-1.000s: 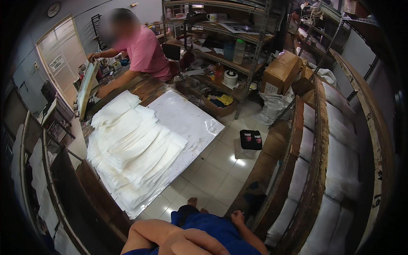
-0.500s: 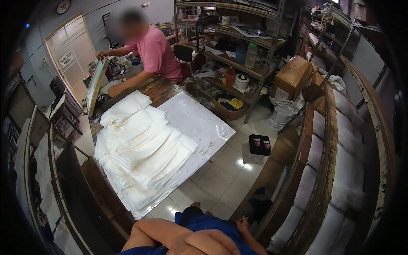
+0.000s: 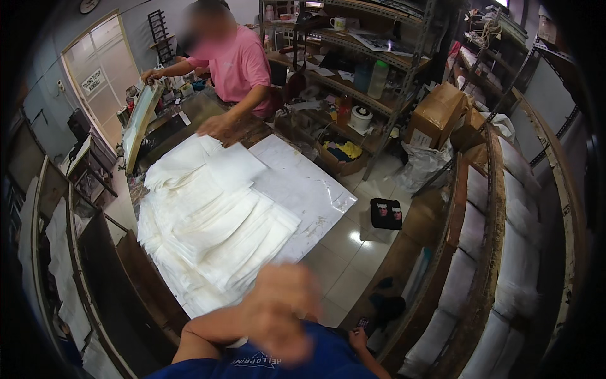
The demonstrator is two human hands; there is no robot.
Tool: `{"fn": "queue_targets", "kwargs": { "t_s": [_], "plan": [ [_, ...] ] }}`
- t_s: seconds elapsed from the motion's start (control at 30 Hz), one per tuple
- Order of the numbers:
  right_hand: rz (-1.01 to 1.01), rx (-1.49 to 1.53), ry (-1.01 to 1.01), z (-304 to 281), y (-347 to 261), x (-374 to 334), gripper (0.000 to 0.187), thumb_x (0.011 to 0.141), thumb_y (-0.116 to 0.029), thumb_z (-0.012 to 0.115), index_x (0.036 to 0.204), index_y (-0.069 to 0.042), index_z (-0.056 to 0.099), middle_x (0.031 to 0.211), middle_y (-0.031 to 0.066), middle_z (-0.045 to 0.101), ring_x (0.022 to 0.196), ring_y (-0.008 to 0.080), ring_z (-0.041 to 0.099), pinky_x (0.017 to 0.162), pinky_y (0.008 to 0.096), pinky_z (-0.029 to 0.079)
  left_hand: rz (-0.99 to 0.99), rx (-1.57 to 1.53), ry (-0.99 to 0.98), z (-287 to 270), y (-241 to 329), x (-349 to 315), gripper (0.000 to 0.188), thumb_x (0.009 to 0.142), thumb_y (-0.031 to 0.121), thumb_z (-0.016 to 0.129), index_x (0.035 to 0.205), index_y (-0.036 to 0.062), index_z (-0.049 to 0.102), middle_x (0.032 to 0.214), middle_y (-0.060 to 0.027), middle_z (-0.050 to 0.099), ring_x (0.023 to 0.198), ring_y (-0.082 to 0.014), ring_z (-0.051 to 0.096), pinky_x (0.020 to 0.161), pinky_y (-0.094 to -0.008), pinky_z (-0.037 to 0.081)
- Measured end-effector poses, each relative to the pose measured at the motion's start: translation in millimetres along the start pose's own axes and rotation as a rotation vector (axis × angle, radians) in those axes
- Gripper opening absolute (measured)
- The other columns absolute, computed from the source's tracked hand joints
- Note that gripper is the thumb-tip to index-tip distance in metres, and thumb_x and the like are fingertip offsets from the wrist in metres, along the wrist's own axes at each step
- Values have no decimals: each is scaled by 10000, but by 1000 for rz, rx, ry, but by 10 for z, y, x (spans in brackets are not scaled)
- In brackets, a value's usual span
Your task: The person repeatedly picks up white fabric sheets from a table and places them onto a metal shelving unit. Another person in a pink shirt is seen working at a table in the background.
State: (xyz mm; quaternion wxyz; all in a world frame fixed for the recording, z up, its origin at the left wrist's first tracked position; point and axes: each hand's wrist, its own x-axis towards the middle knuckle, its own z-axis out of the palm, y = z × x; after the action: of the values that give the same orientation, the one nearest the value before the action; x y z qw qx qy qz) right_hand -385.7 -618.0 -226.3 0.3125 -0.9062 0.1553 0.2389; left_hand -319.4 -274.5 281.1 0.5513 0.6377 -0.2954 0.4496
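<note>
Rack (image 3: 483, 240), to the right of both hands, loaded with white stock. Table (image 3: 319, 202), ahead of the left hand, bearing the sheets (image 3: 211, 215), which lie fanned in overlapping layers just beyond that hand. A co-worker (image 3: 237, 66) stands across from it, one hand (image 3: 218, 126) at the sheets' far edge, the other on the tilted frame (image 3: 140, 123), far ahead and left of the grip. The person's left hand (image 3: 284, 309) is raised before the chest, blurred; its opening cannot be told, nor any hold on a thing. The right hand (image 3: 358, 340), low beside the body, appears closed about the phone (image 3: 363, 323). Good handling, as judged here: the left hand stays high, so that no knuckle drags the loose near edges; any sheet is best taken flat by its margin; the phone is best gripped along its sides.
</note>
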Motion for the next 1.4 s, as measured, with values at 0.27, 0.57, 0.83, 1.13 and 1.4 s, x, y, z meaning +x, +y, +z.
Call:
{"fn": "queue_targets", "kwargs": {
  "t_s": [0.27, 0.57, 0.83, 1.13, 1.4],
  "plan": [
    [6, 106, 46, 332, -446, -215, 315, 799, -235, 618, 1022, -14, 592, 996, 199, 640, 978, 327, 621, 843, 391, 478, -711, 919, -507, -1537, -2516, -822, 141, 794, 121, 631, 907, 49, 589, 904, -129, 594, 882, -304, 569, 754, -397, 468],
    [150, 213, 85, 581, -654, -725, 342, 827, -254, 601, 1066, -10, 580, 1044, 210, 627, 983, 325, 616, 858, 394, 471, -591, 1304, -1017, -2163, -3867, -1422, 127, 761, 144, 589, 840, 65, 651, 847, -125, 641, 824, -286, 624, 740, -425, 496],
    [226, 442, 217, 330, -1144, -872, 320, 844, -245, 619, 1082, -38, 564, 936, 152, 646, 833, 233, 635, 726, 351, 492, -269, 1217, -1092, -1698, -3754, -1278, 41, 766, 92, 581, 753, 53, 585, 770, -118, 614, 724, -305, 603, 664, -426, 463],
    [-240, 878, 358, -825, -2751, -1163, 458, 888, -207, 594, 1274, -14, 442, 875, 105, 585, 706, 171, 559, 672, 313, 481, -296, 389, -1144, 202, -2134, -1497, 53, 752, 69, 606, 774, 45, 564, 756, -146, 605, 646, -357, 575, 610, -443, 458],
    [-347, 492, 445, -908, -2279, -1535, 221, 886, -138, 562, 1052, 6, 583, 916, 161, 629, 796, 259, 622, 698, 336, 483, -242, 77, -1421, 681, -1020, -2035, 112, 765, 151, 617, 729, 51, 584, 720, -129, 618, 601, -334, 595, 594, -429, 488]
  ]
}}
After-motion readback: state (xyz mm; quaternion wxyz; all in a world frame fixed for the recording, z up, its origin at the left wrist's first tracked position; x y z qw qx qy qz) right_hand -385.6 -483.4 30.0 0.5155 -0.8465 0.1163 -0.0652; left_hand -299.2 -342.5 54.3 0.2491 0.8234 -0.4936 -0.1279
